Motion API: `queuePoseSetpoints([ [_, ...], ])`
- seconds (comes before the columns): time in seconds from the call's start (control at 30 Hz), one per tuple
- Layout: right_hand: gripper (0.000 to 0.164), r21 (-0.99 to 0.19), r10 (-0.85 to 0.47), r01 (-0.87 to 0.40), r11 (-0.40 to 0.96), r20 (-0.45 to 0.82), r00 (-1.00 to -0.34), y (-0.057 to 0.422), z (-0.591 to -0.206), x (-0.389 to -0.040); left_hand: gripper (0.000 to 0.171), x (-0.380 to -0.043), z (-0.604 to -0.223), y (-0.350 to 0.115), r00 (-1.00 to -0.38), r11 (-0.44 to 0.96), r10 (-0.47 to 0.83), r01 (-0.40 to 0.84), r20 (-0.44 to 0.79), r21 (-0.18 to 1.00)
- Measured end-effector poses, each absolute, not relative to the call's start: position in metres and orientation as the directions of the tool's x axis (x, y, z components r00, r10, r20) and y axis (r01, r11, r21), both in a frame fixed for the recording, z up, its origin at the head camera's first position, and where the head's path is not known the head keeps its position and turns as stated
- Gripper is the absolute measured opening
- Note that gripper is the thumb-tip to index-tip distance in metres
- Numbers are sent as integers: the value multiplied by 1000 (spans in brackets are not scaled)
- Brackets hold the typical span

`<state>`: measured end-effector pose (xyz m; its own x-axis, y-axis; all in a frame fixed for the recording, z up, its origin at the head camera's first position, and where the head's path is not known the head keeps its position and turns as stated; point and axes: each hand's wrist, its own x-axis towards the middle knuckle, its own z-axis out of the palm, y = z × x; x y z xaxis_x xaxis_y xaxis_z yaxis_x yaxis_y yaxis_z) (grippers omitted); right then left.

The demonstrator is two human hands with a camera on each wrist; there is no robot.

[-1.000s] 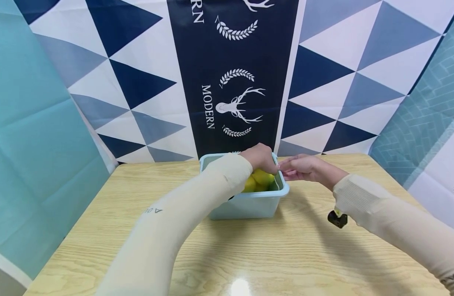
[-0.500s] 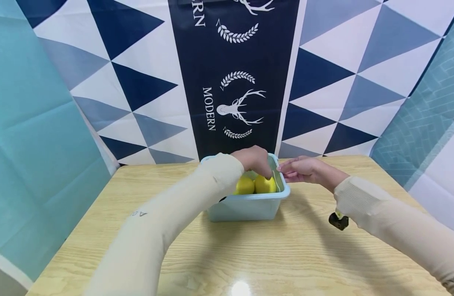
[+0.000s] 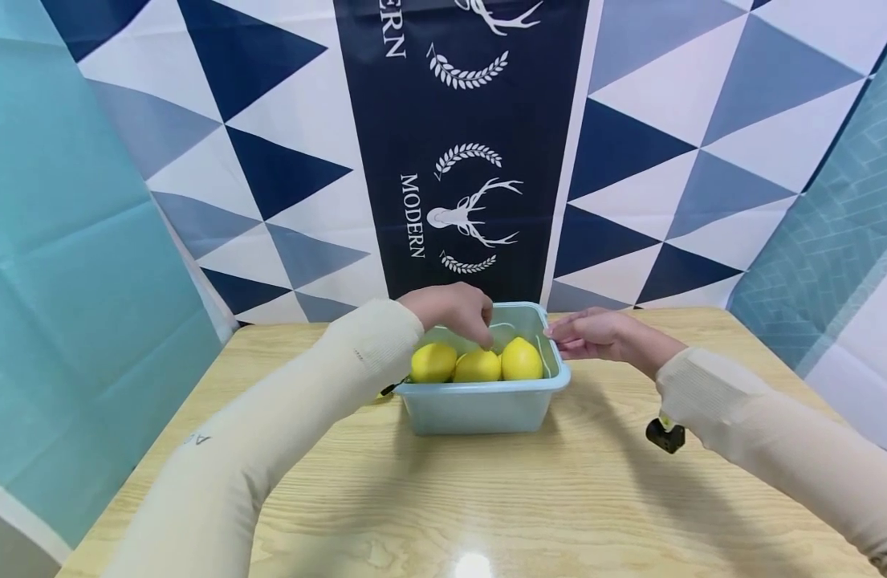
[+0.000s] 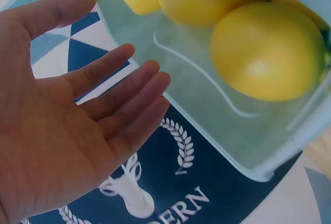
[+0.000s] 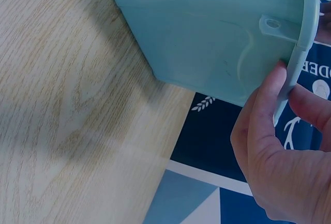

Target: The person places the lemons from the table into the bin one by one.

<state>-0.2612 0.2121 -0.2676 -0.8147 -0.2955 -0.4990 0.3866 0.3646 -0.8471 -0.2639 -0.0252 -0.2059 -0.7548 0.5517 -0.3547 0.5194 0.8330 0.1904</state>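
Observation:
A light blue plastic bin point(image 3: 479, 413) stands on the table, holding several yellow lemons point(image 3: 521, 360). My left hand point(image 3: 453, 309) hovers over the bin's far left part, above the lemons. In the left wrist view this hand's fingers are spread loosely and nothing lies in the palm point(image 4: 57, 131). At the bin's right end, my right hand point(image 3: 591, 333) pinches the rim. The right wrist view shows its thumb and fingers point(image 5: 266, 110) on either side of that rim.
The wood-grain table point(image 3: 522, 506) extends in front of the bin. Close behind it hangs a patterned backdrop point(image 3: 457, 160) with triangles and a deer print. A small black wrist camera point(image 3: 665, 435) hangs under the right sleeve.
My left hand has moved left across the bin, away from its right end, uncovering more lemons. The right hand keeps its place at the rim.

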Motion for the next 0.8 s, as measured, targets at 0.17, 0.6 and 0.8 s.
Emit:
queuePoseSetpoints([
  [0.17, 54, -844, -295, 378, 381, -498, -815, 211, -267, -261, 32, -263, -205, -40, -764, 831, 555, 527, -328, 177],
  [0.6, 51, -846, -300, 386, 368, -501, -812, 211, -269, -261, 45, -263, -206, -89, -793, 798, 582, 515, -180, 314],
  [0.8, 52, -842, -295, 386, 377, -504, -811, 211, -267, -261, 45, -265, -214, -117, -832, 784, 550, 485, -72, 388],
])
